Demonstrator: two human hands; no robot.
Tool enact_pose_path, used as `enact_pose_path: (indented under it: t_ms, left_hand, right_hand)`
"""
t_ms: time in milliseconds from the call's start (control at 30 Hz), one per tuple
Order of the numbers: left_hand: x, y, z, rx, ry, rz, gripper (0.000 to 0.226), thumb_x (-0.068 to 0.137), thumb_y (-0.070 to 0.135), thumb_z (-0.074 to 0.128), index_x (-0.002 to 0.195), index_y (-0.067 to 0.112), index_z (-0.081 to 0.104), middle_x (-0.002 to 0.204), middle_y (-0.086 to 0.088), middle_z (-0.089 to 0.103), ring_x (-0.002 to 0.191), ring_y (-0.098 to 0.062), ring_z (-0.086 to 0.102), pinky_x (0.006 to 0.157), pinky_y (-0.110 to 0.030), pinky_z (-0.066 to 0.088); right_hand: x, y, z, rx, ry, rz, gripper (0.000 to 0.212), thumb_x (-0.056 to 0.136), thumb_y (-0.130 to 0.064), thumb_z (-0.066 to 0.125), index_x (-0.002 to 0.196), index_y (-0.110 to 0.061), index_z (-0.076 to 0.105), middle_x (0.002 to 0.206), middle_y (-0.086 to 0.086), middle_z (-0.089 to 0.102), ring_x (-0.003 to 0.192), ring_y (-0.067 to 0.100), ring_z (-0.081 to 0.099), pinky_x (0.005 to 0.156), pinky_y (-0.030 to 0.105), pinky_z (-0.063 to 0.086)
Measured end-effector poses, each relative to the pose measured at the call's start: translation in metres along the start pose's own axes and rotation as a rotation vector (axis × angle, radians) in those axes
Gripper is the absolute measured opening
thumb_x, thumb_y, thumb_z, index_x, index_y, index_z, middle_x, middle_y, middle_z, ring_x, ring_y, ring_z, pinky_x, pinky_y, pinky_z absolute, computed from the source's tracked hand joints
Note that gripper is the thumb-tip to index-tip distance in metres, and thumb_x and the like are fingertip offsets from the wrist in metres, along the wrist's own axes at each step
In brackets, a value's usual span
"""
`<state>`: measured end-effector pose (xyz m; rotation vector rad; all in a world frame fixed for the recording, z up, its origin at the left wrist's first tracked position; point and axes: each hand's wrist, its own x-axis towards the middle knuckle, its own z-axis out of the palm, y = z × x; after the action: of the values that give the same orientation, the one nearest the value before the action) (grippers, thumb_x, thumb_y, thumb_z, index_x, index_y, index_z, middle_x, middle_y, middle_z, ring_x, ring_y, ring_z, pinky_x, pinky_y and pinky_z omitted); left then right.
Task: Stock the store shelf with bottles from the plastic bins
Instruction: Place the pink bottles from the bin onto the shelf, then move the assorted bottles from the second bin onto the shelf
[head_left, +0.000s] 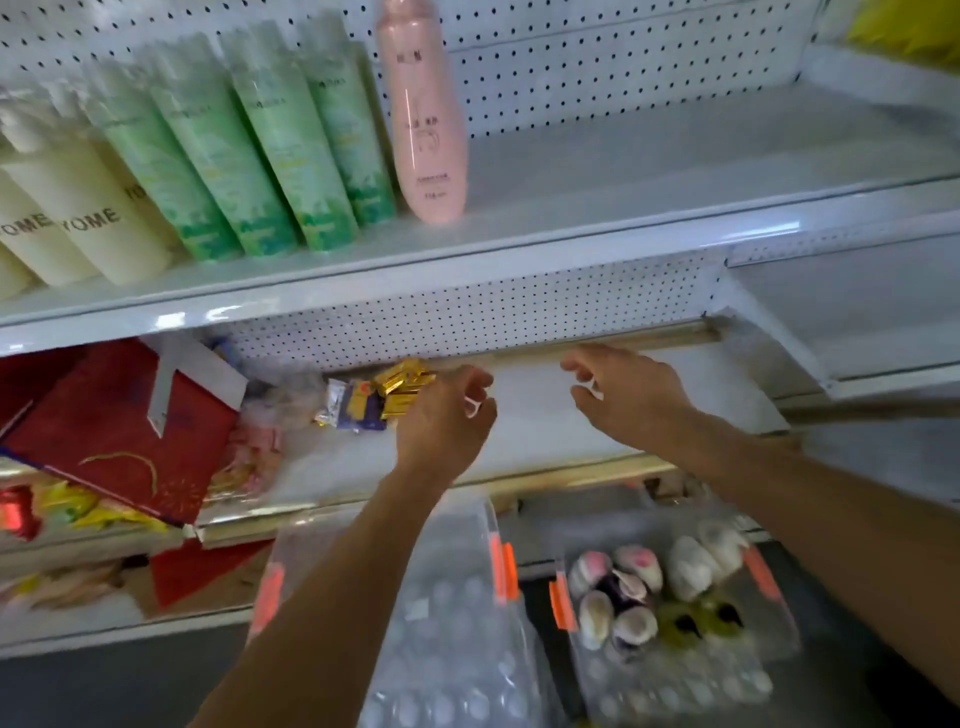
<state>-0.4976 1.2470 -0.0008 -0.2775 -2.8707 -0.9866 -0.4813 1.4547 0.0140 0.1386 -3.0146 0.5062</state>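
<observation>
- Pretty clearly a shop aisle: white metal gondola shelving (519, 249) with a perforated pegboard back panel (597, 67), the standard retail kind.
- Products sit in facing rows on the upper shelf: cream bottles printed "YOME" (88, 218), then matching green tubes (270, 150), then a single tall pink bottle (426, 119).
- The lower shelf holds red gift boxes with gold trim (114, 421) and small gold-wrapped packets (400, 384), more goods on display.
- On the floor below stand clear plastic bins with orange latches (675, 613), one holding several bottles, like stock waiting by the shelf.
</observation>
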Motion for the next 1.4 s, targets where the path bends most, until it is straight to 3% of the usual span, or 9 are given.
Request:
enact_pose_path:
  t_ms: [100, 233, 367, 567, 767, 933, 1033, 1167, 1400]
  left_hand:
    - [-0.028, -0.016, 0.035, -0.029, -0.12, -0.079, 0.019, 0.089, 0.029, 0.06, 0.107, 0.035, 0.062, 0.095, 0.017, 0.067, 0.089, -0.007, 0.065, 0.081, -0.03, 0.053]
    - [-0.061, -0.033, 0.087, -0.068, -0.233, -0.138, 0.02, 0.087, 0.027, 0.061, 0.105, 0.032, 0.065, 0.1, 0.011, 0.07, 0.095, -0.012, 0.066, 0.085, -0.03, 0.052]
    - [-0.082, -0.038, 0.131, -0.109, -0.344, -0.177, 0.017, 0.085, 0.022, 0.06, 0.1, 0.028, 0.065, 0.1, 0.005, 0.07, 0.096, -0.016, 0.066, 0.087, -0.032, 0.052]
    - [-0.105, -0.044, 0.198, -0.17, -0.475, -0.232, 0.022, 0.088, 0.02, 0.06, 0.11, 0.021, 0.065, 0.1, 0.007, 0.069, 0.093, -0.011, 0.066, 0.085, -0.026, 0.051]
    - [-0.124, -0.046, 0.268, -0.177, -0.537, -0.395, 0.017, 0.088, 0.016, 0.06, 0.104, 0.018, 0.065, 0.097, 0.004, 0.07, 0.09, -0.013, 0.065, 0.085, -0.028, 0.051]
    - [-0.142, -0.057, 0.326, -0.174, -0.566, -0.519, 0.018, 0.089, 0.021, 0.06, 0.107, 0.021, 0.063, 0.104, 0.0, 0.07, 0.094, -0.017, 0.066, 0.089, -0.034, 0.052]
    - [-0.15, -0.069, 0.353, -0.139, -0.609, -0.546, 0.022, 0.091, 0.024, 0.059, 0.112, 0.021, 0.062, 0.11, 0.0, 0.069, 0.098, -0.017, 0.066, 0.092, -0.037, 0.052]
    - [-0.154, -0.09, 0.379, -0.095, -0.641, -0.543, 0.025, 0.093, 0.025, 0.056, 0.117, 0.02, 0.059, 0.113, 0.0, 0.068, 0.1, -0.016, 0.065, 0.093, -0.036, 0.053]
    - [-0.149, -0.129, 0.414, -0.05, -0.597, -0.547, 0.027, 0.095, 0.028, 0.058, 0.121, 0.021, 0.055, 0.118, 0.001, 0.066, 0.104, -0.016, 0.064, 0.093, -0.033, 0.054]
  right_hand:
    - [-0.026, 0.018, 0.03, 0.003, -0.07, 0.083, 0.026, 0.095, -0.03, 0.05, 0.121, -0.033, 0.053, 0.118, -0.014, 0.061, 0.103, 0.01, 0.06, 0.077, 0.026, 0.041]
    - [-0.058, 0.047, 0.075, 0.005, -0.191, 0.164, 0.025, 0.093, -0.027, 0.051, 0.117, -0.03, 0.054, 0.118, -0.01, 0.062, 0.105, 0.016, 0.061, 0.083, 0.031, 0.048]
    - [-0.085, 0.075, 0.113, 0.004, -0.239, 0.183, 0.023, 0.09, -0.024, 0.052, 0.112, -0.025, 0.057, 0.111, -0.003, 0.064, 0.1, 0.021, 0.061, 0.073, 0.028, 0.038]
    - [-0.116, 0.124, 0.153, 0.078, -0.423, 0.282, 0.022, 0.095, -0.027, 0.051, 0.115, -0.023, 0.058, 0.113, -0.003, 0.064, 0.104, 0.02, 0.061, 0.085, 0.039, 0.051]
    - [-0.134, 0.179, 0.184, 0.063, -0.51, 0.265, 0.029, 0.096, -0.026, 0.05, 0.124, -0.025, 0.057, 0.11, -0.002, 0.067, 0.1, 0.019, 0.064, 0.085, 0.036, 0.051]
    - [-0.145, 0.221, 0.232, 0.066, -0.633, 0.261, 0.022, 0.096, -0.024, 0.051, 0.117, -0.021, 0.057, 0.108, -0.003, 0.065, 0.098, 0.019, 0.063, 0.082, 0.037, 0.052]
    - [-0.151, 0.235, 0.262, 0.072, -0.688, 0.242, 0.018, 0.095, -0.023, 0.051, 0.112, -0.019, 0.056, 0.101, -0.002, 0.063, 0.095, 0.02, 0.063, 0.078, 0.036, 0.051]
    - [-0.157, 0.242, 0.303, 0.081, -0.745, 0.222, 0.024, 0.095, -0.024, 0.051, 0.119, -0.019, 0.056, 0.113, 0.0, 0.064, 0.104, 0.02, 0.061, 0.082, 0.032, 0.049]
    - [-0.149, 0.243, 0.364, 0.128, -0.683, 0.215, 0.025, 0.095, -0.023, 0.052, 0.119, -0.019, 0.058, 0.117, -0.001, 0.066, 0.108, 0.019, 0.062, 0.083, 0.029, 0.05]
